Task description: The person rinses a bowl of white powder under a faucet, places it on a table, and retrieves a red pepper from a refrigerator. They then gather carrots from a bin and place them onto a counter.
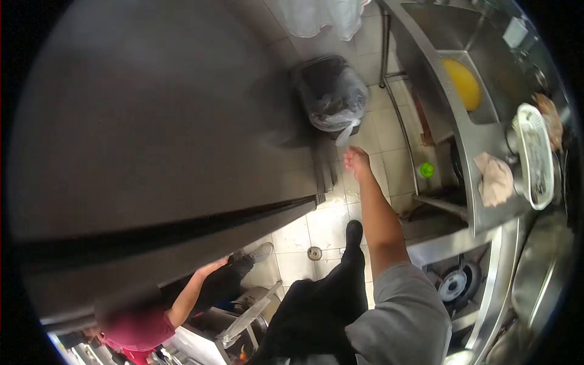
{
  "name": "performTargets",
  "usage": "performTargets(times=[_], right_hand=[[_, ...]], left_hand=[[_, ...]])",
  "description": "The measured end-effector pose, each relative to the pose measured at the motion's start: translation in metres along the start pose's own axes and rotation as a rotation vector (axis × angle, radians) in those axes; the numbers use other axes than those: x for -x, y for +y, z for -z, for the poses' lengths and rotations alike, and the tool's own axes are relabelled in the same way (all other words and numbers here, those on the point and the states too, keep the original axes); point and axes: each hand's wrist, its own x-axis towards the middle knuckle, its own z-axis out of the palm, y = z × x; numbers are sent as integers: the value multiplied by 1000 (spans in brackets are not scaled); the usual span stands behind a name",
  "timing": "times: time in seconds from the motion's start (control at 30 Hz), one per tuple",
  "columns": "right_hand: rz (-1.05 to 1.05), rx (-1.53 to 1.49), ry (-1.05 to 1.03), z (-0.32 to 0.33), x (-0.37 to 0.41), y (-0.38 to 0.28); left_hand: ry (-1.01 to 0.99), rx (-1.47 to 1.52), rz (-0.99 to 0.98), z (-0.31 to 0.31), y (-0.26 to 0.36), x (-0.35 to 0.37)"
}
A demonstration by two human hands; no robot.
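Observation:
My right hand reaches forward at the end of a bare arm with a grey sleeve. Its fingers are loosely curled in, and nothing shows in them. Just beyond it stands a dark trash bin lined with a clear plastic bag, whose knotted corner hangs near my fingers, apart from them as far as I can see. Left of the hand is the edge of a large dark steel cabinet. My left hand is out of view.
On the right, a steel sink holds a yellow round item. A crumpled cloth and white tray lie beside it. A stove burner is nearer. At lower left, a person in a red shirt reaches toward the cabinet. The floor has a drain.

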Motion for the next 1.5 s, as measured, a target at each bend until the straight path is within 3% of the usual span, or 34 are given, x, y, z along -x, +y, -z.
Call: performTargets(times=[0.1,0.2,0.23,0.27,0.3,0.33,0.37,0.4,0.43,0.47,0.53,0.63,0.7,0.77,0.8,0.83,0.87,0.93,0.97,1.03,1.07,1.1,1.17,1.23,1.27,1.33,1.4,1.47,1.5], right_hand=[[-90,-108,-35,-20,-64,-13],[-89,-142,-27,-23,-85,15],[-60,-96,-32,-23,-79,40],[-49,-42,-36,-18,-59,76],[-29,8,-38,-8,-44,112],[221,821,-170,9,-72,247],[578,1598,-95,24,-96,371],[174,1097,-142,4,36,283],[38,693,-392,-5,111,266],[-236,627,-588,-20,163,248],[-332,485,-746,-48,250,202],[-366,480,-830,-88,303,200],[-329,559,-845,-119,313,208],[-275,676,-767,-149,323,214],[-263,715,-720,-161,333,210],[-246,759,-665,-171,345,199],[-234,787,-663,-180,347,210],[80,889,-542,-195,356,241],[94,917,-545,-195,360,245],[41,824,-715,-185,365,239],[18,670,-677,-182,385,217],[44,699,-641,-175,389,210],[305,724,-543,-155,394,194],[369,861,-345,-128,397,172],[438,714,-305,-105,377,182],[339,737,-123,-69,365,156],[472,824,17,-30,340,135],[849,1347,138,9,299,106],[862,1351,138,13,285,87]], left_hand=[[-9,85,91,-13,8,10],[-32,272,168,-17,29,-4],[-68,448,215,-13,69,-41],[-159,833,352,1,138,-126],[-196,1041,435,8,164,-163],[-209,1162,503,16,161,-171],[-227,1224,564,30,156,-190],[-176,1119,514,20,132,-148],[-112,875,431,16,80,-87],[9,193,258,-2,-15,38],[80,-249,244,-6,-49,79],[117,-322,201,-6,-54,69],[-6,-123,-18,-5,-58,59],[61,-8,103,1,-79,43],[58,59,-70,6,-100,32],[59,254,-35,7,-118,20],[67,234,-67,11,-137,13],[57,256,-43,14,-183,1],[48,285,-49,16,-212,-8],[97,184,-62,14,-276,-19],[116,213,-62,8,-298,-16],[123,237,-70,2,-307,-12],[128,36,1,2,-294,19],[86,17,4,-2,-314,28],[68,32,3,-2,-323,30],[43,82,-2,-1,-334,28],[30,143,-4,1,-339,29],[25,250,-4,7,-334,28],[34,318,-4,10,-330,26]])
